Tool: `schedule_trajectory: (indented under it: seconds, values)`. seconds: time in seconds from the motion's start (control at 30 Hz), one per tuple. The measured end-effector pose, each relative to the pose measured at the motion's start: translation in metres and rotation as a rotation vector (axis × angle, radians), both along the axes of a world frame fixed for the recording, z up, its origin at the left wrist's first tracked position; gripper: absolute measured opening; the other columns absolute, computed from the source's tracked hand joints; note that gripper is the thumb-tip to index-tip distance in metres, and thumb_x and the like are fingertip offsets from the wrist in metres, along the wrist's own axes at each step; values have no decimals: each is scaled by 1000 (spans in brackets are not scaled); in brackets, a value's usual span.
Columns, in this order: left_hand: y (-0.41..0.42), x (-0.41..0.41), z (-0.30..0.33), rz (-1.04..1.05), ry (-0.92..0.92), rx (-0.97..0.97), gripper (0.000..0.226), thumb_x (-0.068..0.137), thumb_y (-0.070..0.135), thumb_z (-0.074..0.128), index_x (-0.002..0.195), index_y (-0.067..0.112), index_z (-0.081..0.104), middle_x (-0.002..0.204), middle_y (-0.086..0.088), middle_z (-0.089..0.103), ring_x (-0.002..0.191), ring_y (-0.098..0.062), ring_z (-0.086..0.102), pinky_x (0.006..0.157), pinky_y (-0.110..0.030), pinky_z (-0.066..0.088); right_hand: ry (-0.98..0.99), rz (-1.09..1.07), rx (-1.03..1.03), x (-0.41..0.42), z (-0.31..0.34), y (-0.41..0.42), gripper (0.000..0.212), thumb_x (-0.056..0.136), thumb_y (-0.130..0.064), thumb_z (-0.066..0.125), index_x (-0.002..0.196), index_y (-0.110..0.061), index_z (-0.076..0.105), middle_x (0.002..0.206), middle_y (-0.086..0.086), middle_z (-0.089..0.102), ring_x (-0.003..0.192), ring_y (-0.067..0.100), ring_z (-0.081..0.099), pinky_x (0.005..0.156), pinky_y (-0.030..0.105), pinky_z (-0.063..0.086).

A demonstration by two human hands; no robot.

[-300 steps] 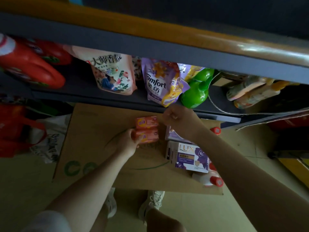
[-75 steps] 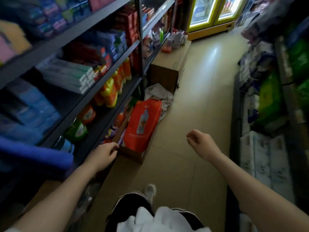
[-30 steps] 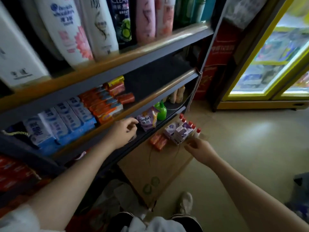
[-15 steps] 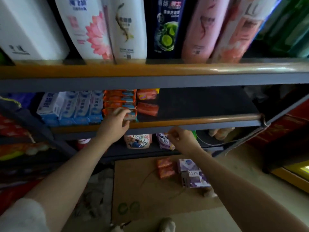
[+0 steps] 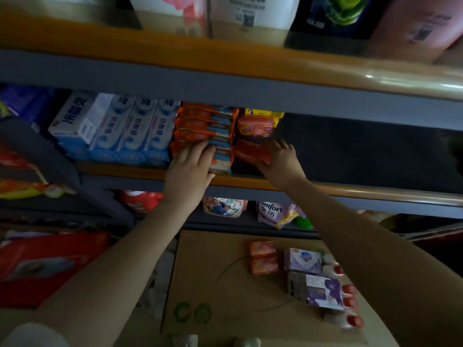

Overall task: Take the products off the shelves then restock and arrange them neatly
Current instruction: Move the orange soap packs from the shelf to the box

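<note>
A pouch (image 5: pixel 275 213) at 6 o'clock on the lower shelf reads "omfort". On the middle shelf (image 5: pixel 375 156), the left hand (image 5: pixel 190 169) lies with straight fingers on the stack of orange boxes (image 5: pixel 205 128), its grip holding nothing. At 3 o'clock from it, the right hand (image 5: pixel 280 161) has its grip closed round a red soap bar (image 5: pixel 250 150). Four blue-and-white boxes (image 5: pixel 120 126) stand at 9 o'clock. Two orange bars (image 5: pixel 263 257) lie on the cardboard box (image 5: pixel 213 284).

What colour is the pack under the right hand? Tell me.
Red-orange pack, seen in the head view.
</note>
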State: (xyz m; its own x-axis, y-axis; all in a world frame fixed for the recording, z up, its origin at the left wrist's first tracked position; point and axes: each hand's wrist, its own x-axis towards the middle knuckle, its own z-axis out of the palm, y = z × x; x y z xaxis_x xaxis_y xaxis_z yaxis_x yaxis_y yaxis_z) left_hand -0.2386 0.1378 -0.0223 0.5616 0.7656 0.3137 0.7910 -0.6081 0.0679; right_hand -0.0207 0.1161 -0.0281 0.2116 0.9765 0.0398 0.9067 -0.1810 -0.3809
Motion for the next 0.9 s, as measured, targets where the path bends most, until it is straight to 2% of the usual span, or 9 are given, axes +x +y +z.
schedule_trajectory:
  seconds: [0.17,0.3,0.43,0.5,0.53,0.63,0.73,0.83,0.9]
  values:
    - [4,-3,-10,-25,-33,109,65,60,24,85,116,3,60,116,-17,61,105,-35,56,86,-45,50,2,-12,-88,-3,-10,16,63,83,-31,64,139,-22,37,136,8,47,123,32,41,99,41,40]
    - [4,-3,-9,-14,-49,89,64,61,23,85,116,3,60,116,-17,61,104,-37,58,88,-46,49,37,-16,-45,-4,5,8,60,76,-31,69,132,-22,48,124,9,55,110,30,54,85,34,47]
    - [0,-2,0,-4,-56,-19,66,66,27,82,121,1,56,125,-19,55,111,-39,55,91,-48,46,231,19,228,-5,31,-37,59,70,-35,68,123,-13,56,109,9,61,93,17,58,75,12,41]
    - [-7,-1,7,-29,-138,-79,69,72,31,76,127,0,49,136,-22,45,120,-40,48,97,-49,41,317,45,234,-4,40,-62,55,71,-30,74,119,-8,57,105,6,60,89,8,53,72,-2,35]
    - [-12,0,11,-66,-203,-102,71,74,33,72,131,0,45,140,-22,39,125,-39,43,100,-47,38,366,58,218,-4,43,-73,54,71,-29,75,118,-9,57,104,2,59,89,5,52,73,-3,35]
    - [-33,5,20,-260,-381,-217,69,79,31,68,137,8,39,145,-16,32,132,-22,34,107,-33,31,572,85,113,-5,48,-102,49,69,-33,74,113,-23,55,103,-14,55,92,-2,55,77,3,42]
    - [-50,11,19,-444,-429,-336,63,82,28,67,137,12,41,145,-7,33,132,-4,26,110,-14,21,755,73,-9,-8,47,-124,43,74,-21,77,109,-26,52,103,-13,58,92,-7,58,76,10,46]
    - [-64,16,13,-525,-527,-446,49,82,34,62,127,16,50,132,7,46,124,2,39,103,-13,32,1046,-31,-105,-13,43,-141,35,77,-25,70,108,-20,53,93,-4,63,79,4,65,68,19,52]
    - [-74,18,13,-463,-617,-660,47,79,37,67,121,25,51,120,20,51,112,14,45,91,-6,37,1288,-140,-170,-15,39,-148,35,76,-31,61,106,-13,55,85,-1,63,71,13,65,60,23,53]
